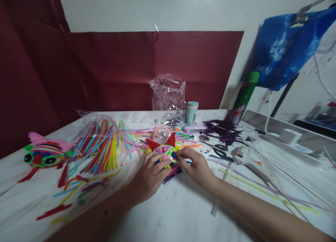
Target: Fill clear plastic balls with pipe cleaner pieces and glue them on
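Observation:
A colourful pipe-cleaner animal figure (164, 149) with red pointed ears and a dark tassel lies on the marbled table in front of me. My left hand (154, 170) is wrapped over its left side and holds it against the table. On its right side, the thumb and forefinger of my right hand (193, 163) are pinched at a blue round part. Whether a small piece sits between those fingertips is hidden. Just behind the figure rests a clear round container (162, 134).
Bundles of pipe cleaners (101, 144) and a similar finished-looking figure (47, 152) lie to the left. At the right are scissors (219, 149), a glue gun (252, 161) with its cord, and purple strands (223, 130). A teal-lidded cup (192, 112) stands behind.

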`<state>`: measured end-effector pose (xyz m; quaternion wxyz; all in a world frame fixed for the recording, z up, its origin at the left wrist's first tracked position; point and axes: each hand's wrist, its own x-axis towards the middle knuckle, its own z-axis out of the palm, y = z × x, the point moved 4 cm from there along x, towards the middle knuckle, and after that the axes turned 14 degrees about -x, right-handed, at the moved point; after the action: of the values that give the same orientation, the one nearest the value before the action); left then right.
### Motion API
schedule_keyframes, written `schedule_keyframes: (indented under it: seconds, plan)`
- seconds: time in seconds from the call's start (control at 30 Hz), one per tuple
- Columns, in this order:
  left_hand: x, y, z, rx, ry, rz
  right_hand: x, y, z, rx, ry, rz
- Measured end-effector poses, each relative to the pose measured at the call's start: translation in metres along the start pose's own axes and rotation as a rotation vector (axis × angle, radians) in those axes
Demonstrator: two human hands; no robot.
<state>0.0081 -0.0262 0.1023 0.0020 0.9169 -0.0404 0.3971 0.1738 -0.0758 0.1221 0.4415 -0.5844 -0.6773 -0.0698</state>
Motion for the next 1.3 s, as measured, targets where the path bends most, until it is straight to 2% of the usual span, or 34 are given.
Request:
schedule_keyframes:
  seconds: [0.13, 0.3, 0.37, 0.43, 0.6, 0.73, 0.83, 0.93, 1.0, 1.1, 1.3]
  plan:
    - [0.002, 0.001, -0.001, 0.008, -0.003, -0.006, -0.001, -0.001, 0.001, -0.063, 0.002, -0.089]
    - [0.003, 0.001, -0.001, 0.004, 0.009, 0.0, -0.003, -0.006, 0.002, -0.178, -0.059, -0.244]
    - [0.003, 0.001, -0.001, 0.006, 0.015, 0.005, -0.004, -0.008, 0.002, -0.203, -0.069, -0.255]
    - [0.003, 0.0, -0.001, 0.003, 0.01, 0.001, -0.003, -0.006, 0.001, -0.163, -0.055, -0.194]
    - [0.002, -0.001, -0.001, -0.013, -0.012, -0.004, -0.002, 0.008, 0.002, 0.156, -0.06, 0.152]
    - [0.0, 0.002, -0.001, -0.041, -0.023, 0.012, -0.001, 0.018, 0.009, 0.344, -0.08, 0.306]
    - [-0.001, 0.001, -0.004, -0.06, 0.054, -0.065, -0.001, 0.025, 0.017, 0.469, -0.105, 0.416]
    - [-0.002, -0.007, -0.007, -0.063, 0.166, -0.259, -0.001, 0.026, 0.022, 0.543, -0.131, 0.462]
    - [-0.003, -0.012, -0.005, -0.088, 0.157, -0.331, -0.001, 0.025, 0.023, 0.584, -0.147, 0.475]
    - [-0.004, -0.016, -0.001, -0.114, 0.104, -0.346, -0.002, 0.023, 0.023, 0.591, -0.171, 0.494]
    - [-0.003, -0.014, 0.0, -0.098, 0.07, -0.283, -0.001, 0.024, 0.024, 0.411, -0.161, 0.489]
